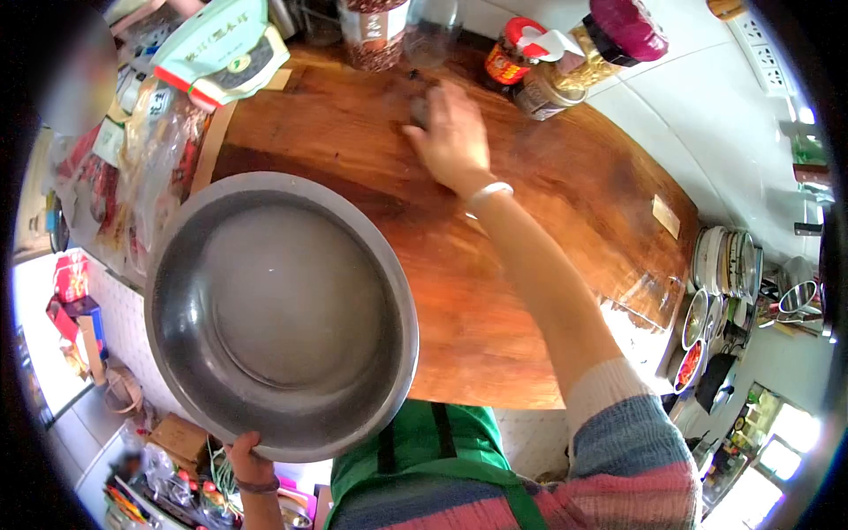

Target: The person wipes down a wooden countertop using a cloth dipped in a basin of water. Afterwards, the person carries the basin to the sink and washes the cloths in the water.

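A large grey metal basin [283, 291] is tilted toward me on the left, over the edge of the wooden table. Its inside looks bare, with a dull, cloudy bottom. My left hand [247, 459] grips the basin's lower rim. Farther off, my right hand [455, 132] reaches across the wooden tabletop [327, 115], palm down. Its fingers are stretched out and slightly blurred, the thumb apart from them. A small greyish patch shows between thumb and fingers; I cannot tell what it is. A pale bracelet [488, 196] circles the right wrist.
Along the back stand a jar of dark red contents [373, 35], a clear glass jar [433, 35], a red-lidded jar [511, 53] and a purple-lidded jar [609, 44]. A green-white pouch [225, 53] and plastic bags [141, 168] crowd the left. Stacked plates [724, 261] stand at right.
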{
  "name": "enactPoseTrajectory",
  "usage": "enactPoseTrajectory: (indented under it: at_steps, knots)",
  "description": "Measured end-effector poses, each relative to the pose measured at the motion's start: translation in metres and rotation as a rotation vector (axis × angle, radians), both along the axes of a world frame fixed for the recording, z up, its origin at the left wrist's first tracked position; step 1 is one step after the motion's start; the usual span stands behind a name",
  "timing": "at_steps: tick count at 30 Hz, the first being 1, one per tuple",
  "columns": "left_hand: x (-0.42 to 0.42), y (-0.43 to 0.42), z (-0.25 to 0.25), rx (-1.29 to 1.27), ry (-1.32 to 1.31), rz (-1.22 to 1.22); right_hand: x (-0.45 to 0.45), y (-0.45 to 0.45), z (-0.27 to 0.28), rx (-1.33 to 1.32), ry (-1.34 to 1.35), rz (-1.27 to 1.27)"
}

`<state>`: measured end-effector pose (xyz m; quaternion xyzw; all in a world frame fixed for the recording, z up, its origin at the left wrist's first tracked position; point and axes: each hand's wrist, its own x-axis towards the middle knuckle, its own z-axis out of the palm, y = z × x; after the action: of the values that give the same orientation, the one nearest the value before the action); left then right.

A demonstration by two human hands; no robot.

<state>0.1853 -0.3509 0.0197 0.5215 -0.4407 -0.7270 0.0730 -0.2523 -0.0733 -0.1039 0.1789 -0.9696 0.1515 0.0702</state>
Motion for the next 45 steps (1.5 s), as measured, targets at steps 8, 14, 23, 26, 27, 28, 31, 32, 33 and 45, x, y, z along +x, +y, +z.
enactPoseTrajectory:
  at_steps: [8,14,23,26,27,28,31,32,33,45]
  knots:
    - [0.045,-0.029,0.005,0.032,-0.057,0.161,0.140,0.000,0.060,0.651,-0.448,0.410]
    - [0.068,-0.032,0.000,0.035,0.010,0.212,-0.002,-0.140,0.008,0.051,0.053,0.296]
    - [0.085,-0.045,0.008,0.006,-0.060,0.352,0.079,-0.083,0.037,0.401,-0.108,0.572]
    - [0.111,-0.054,-0.007,0.009,-0.009,0.315,-0.007,-0.157,0.007,0.086,0.117,0.400]
    - [0.114,-0.056,-0.004,-0.003,0.003,0.301,0.004,-0.180,0.013,0.121,0.006,0.430]
    - [0.121,-0.058,-0.004,-0.016,-0.031,0.288,0.020,-0.197,0.019,0.160,-0.103,0.453]
    - [0.126,-0.062,-0.012,0.062,0.001,0.339,0.156,-0.152,0.015,-0.006,-0.195,0.802]
    - [0.131,-0.062,-0.014,0.085,0.006,0.382,0.184,-0.120,0.024,-0.011,-0.242,0.965]
    - [0.128,-0.062,-0.012,0.082,0.011,0.392,0.189,-0.084,0.024,0.066,-0.364,0.922]
    - [0.148,-0.058,-0.016,0.057,-0.002,0.459,0.233,-0.168,0.028,-0.051,-0.252,0.842]
